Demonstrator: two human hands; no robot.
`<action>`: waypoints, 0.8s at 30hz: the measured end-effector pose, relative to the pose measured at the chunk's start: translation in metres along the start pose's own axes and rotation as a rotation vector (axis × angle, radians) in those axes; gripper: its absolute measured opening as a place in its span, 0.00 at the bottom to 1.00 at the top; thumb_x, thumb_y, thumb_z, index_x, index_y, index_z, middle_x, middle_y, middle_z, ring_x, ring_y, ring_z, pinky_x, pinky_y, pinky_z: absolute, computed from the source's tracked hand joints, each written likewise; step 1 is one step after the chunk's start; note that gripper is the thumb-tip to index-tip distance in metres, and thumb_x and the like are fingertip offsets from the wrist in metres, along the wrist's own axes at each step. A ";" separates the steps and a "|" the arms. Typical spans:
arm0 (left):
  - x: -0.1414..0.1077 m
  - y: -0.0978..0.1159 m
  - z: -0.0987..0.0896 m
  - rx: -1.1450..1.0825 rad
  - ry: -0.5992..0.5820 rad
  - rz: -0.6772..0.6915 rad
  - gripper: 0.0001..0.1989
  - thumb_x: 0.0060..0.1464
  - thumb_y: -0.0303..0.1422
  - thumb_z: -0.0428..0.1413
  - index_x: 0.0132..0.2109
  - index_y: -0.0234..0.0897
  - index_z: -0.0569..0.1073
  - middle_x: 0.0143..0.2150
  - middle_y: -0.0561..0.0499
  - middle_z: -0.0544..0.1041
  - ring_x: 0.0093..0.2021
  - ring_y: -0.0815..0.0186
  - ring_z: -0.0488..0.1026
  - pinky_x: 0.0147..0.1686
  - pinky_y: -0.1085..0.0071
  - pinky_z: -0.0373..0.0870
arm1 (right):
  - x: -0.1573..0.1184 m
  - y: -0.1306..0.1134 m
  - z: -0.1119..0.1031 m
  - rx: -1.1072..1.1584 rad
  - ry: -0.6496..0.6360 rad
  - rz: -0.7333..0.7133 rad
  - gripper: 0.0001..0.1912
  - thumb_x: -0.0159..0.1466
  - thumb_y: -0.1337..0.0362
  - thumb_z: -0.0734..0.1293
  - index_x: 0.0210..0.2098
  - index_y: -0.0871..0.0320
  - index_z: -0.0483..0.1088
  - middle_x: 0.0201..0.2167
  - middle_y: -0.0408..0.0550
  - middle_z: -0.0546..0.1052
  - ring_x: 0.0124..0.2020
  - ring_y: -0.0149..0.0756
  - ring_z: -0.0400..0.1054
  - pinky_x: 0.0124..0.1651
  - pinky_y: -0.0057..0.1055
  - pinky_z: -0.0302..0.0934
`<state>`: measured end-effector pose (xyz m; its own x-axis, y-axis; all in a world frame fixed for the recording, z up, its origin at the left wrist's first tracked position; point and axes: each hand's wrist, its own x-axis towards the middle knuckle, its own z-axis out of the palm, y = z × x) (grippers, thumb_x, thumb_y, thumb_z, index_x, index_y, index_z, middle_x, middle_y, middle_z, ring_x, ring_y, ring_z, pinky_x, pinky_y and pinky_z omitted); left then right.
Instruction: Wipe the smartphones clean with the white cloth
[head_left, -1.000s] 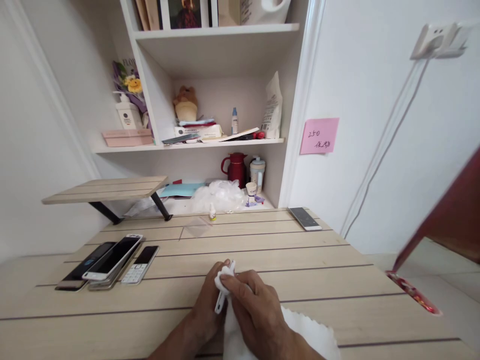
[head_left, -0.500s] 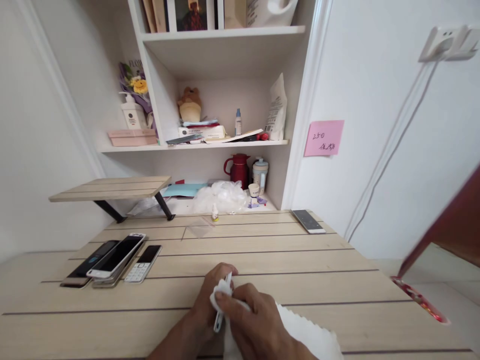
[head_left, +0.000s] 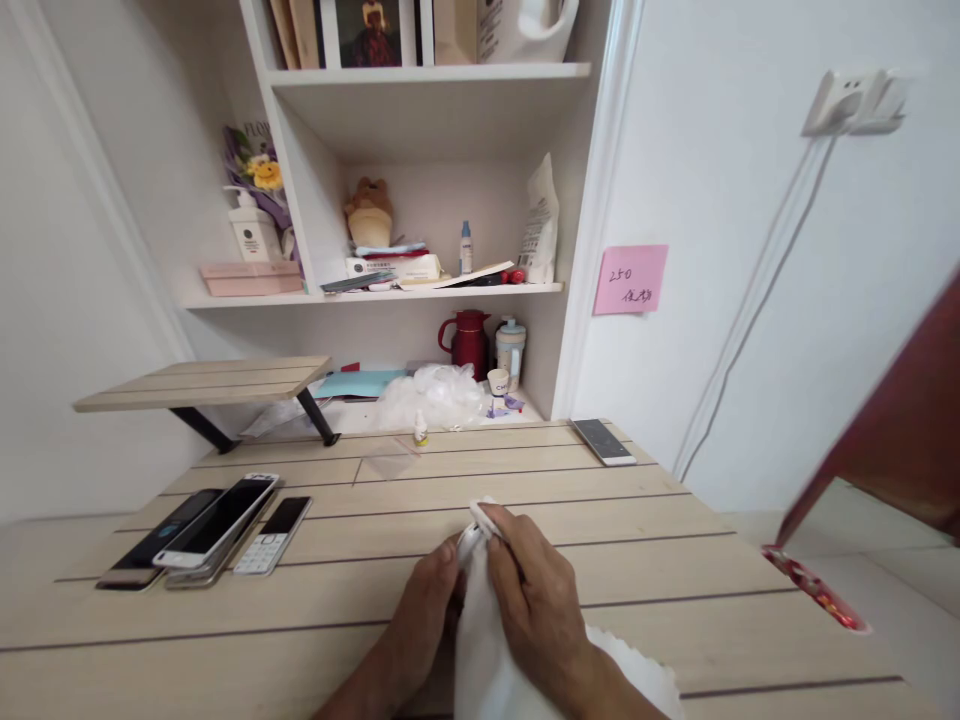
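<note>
on the counter (head_left: 600,560), the phones (head_left: 202,525) lie well apart from the hands. a white cloth (head_left: 487,650) drapes down from both. the left hand (head_left: 427,620) and right hand (head_left: 536,600) curl close together, pinching a small white object (head_left: 472,540) through the cloth, mostly hidden. a loosened grip could let it slip and drop onto the counter.

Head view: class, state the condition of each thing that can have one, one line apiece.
left hand, closed on cloth
right hand, closed on cloth
white scalloped cloth, bunched between hands
keypad phone, face up, screen dark
smartphone, face up, screen dark
red vacuum flask, upright
pink sticky note, stuck to wall
</note>
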<state>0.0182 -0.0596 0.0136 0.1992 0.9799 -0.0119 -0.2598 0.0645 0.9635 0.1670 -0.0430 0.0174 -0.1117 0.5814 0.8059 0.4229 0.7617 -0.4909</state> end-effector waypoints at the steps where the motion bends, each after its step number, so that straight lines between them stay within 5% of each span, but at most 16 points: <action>1: -0.001 0.003 0.002 0.061 -0.006 0.041 0.19 0.53 0.47 0.59 0.43 0.36 0.76 0.35 0.50 0.76 0.40 0.60 0.68 0.43 0.68 0.63 | 0.000 0.000 0.000 0.015 0.004 0.015 0.17 0.71 0.68 0.55 0.56 0.54 0.65 0.38 0.50 0.76 0.38 0.38 0.72 0.42 0.35 0.70; 6: -0.001 0.011 0.004 0.195 -0.066 0.071 0.17 0.50 0.39 0.64 0.44 0.36 0.73 0.38 0.50 0.75 0.40 0.60 0.68 0.42 0.69 0.64 | -0.004 -0.001 0.001 0.098 -0.088 0.014 0.17 0.71 0.69 0.55 0.56 0.54 0.65 0.36 0.49 0.74 0.36 0.37 0.71 0.40 0.34 0.69; 12: 0.004 0.001 -0.003 0.425 0.028 0.143 0.14 0.49 0.40 0.64 0.38 0.36 0.73 0.33 0.51 0.74 0.35 0.62 0.67 0.36 0.71 0.63 | -0.005 0.006 0.004 0.098 -0.080 0.049 0.17 0.71 0.68 0.55 0.57 0.54 0.65 0.37 0.50 0.75 0.37 0.38 0.71 0.41 0.34 0.68; 16: 0.002 0.005 0.001 0.467 0.053 0.191 0.13 0.54 0.40 0.59 0.44 0.38 0.74 0.38 0.49 0.77 0.39 0.60 0.70 0.44 0.69 0.65 | -0.005 0.007 0.006 0.082 -0.035 0.076 0.17 0.71 0.68 0.56 0.55 0.55 0.67 0.36 0.50 0.75 0.36 0.38 0.72 0.41 0.33 0.69; 24: 0.003 -0.012 -0.009 0.284 0.081 0.127 0.11 0.54 0.40 0.58 0.37 0.35 0.74 0.37 0.47 0.78 0.39 0.60 0.70 0.43 0.68 0.67 | -0.010 -0.004 0.002 0.035 -0.166 -0.305 0.25 0.68 0.73 0.59 0.63 0.55 0.61 0.35 0.50 0.73 0.32 0.37 0.70 0.32 0.31 0.67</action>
<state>0.0134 -0.0554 -0.0007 0.1036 0.9892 0.1033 -0.0010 -0.1037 0.9946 0.1649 -0.0511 0.0102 -0.3740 0.3620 0.8539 0.3172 0.9151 -0.2491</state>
